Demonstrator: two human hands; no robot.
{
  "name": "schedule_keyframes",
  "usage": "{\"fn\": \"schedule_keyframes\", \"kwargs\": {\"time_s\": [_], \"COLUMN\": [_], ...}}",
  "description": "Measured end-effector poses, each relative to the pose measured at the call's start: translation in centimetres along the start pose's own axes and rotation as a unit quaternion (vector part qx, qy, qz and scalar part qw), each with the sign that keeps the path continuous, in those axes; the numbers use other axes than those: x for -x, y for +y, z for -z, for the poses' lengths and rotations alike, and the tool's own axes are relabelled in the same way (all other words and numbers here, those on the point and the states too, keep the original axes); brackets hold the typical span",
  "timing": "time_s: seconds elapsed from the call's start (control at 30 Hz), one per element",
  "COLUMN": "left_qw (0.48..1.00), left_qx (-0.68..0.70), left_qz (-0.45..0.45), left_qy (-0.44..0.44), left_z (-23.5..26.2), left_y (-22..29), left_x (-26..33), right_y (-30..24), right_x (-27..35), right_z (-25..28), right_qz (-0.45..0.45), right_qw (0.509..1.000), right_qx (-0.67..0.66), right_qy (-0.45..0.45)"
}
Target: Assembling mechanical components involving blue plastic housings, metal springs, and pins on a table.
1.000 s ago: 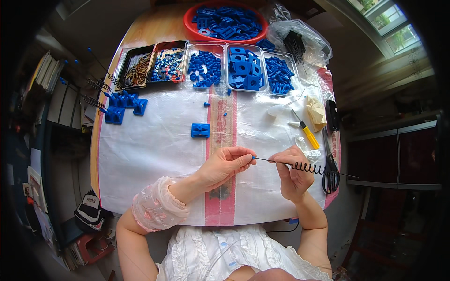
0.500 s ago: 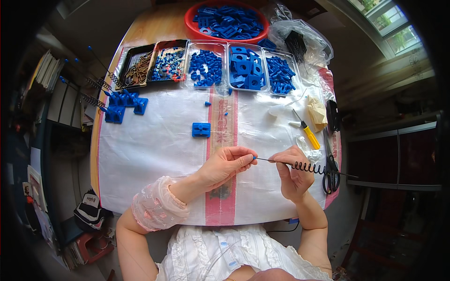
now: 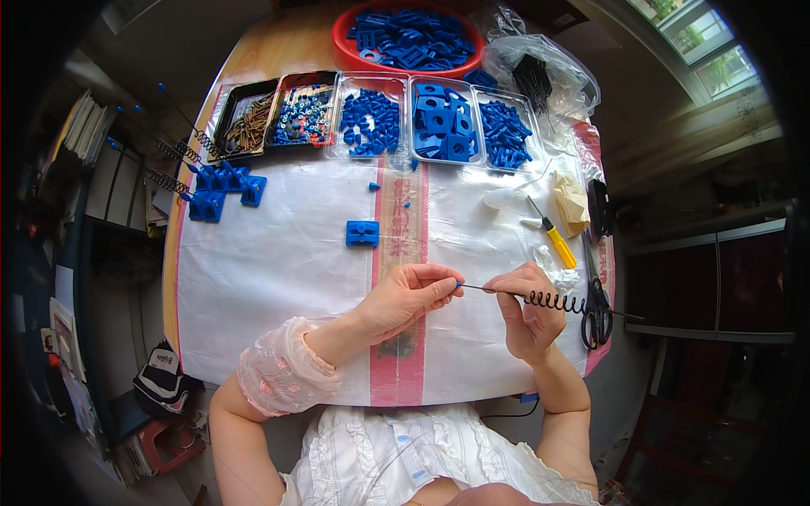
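Observation:
Between thumb and forefinger, my left hand (image 3: 411, 295) pinches a small blue plastic tip, mostly hidden by the fingers. A thin black rod runs from that tip to my right hand (image 3: 530, 310), whose fingers are closed on the straight part of a black coil spring (image 3: 553, 301). The spring's coils stick out to the right of the hand, and its straight tail passes above the black scissors (image 3: 596, 325). Beyond my left hand, a blue plastic base (image 3: 362, 234) lies on the white woven sheet (image 3: 278, 278).
Trays of screws (image 3: 250, 124), nuts (image 3: 300, 114) and blue parts (image 3: 445, 122) line the far side. Behind them stands a red basin (image 3: 344, 49) of blue pieces. A yellow-handled screwdriver (image 3: 558, 244) lies at right; finished-looking blue bases with springs (image 3: 221, 187) stand at far left.

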State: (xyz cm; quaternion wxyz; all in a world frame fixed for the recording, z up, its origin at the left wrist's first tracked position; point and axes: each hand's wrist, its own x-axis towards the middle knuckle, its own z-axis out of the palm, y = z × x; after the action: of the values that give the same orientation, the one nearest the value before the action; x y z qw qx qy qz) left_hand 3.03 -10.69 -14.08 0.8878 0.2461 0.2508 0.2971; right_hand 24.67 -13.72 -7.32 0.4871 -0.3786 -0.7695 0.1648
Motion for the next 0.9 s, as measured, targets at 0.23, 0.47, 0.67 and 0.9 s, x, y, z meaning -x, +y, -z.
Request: {"fn": "schedule_keyframes", "kwargs": {"time_s": [0.23,0.47,0.67,0.9], "left_qw": [1.0,1.0,1.0,1.0], "left_qx": [0.002,0.007,0.004,0.002], "left_qz": [0.001,0.002,-0.002,-0.001], "left_qy": [0.0,-0.01,-0.008,-0.012], "left_z": [-0.17,0.05,0.11,0.2], "left_y": [0.16,0.15,0.01,-0.03], "left_x": [0.06,0.03,-0.03,-0.03], "right_y": [-0.03,-0.11,-0.08,-0.31], "right_x": [-0.02,-0.1,-0.03,0.07], "right_z": [0.03,0.13,0.12,0.04], "right_qz": [-0.001,0.002,0.0,-0.019], "right_qw": [1.0,1.0,1.0,1.0], "right_qx": [0.002,0.002,-0.001,-0.007], "right_qy": [0.002,0.002,0.001,-0.001]}}
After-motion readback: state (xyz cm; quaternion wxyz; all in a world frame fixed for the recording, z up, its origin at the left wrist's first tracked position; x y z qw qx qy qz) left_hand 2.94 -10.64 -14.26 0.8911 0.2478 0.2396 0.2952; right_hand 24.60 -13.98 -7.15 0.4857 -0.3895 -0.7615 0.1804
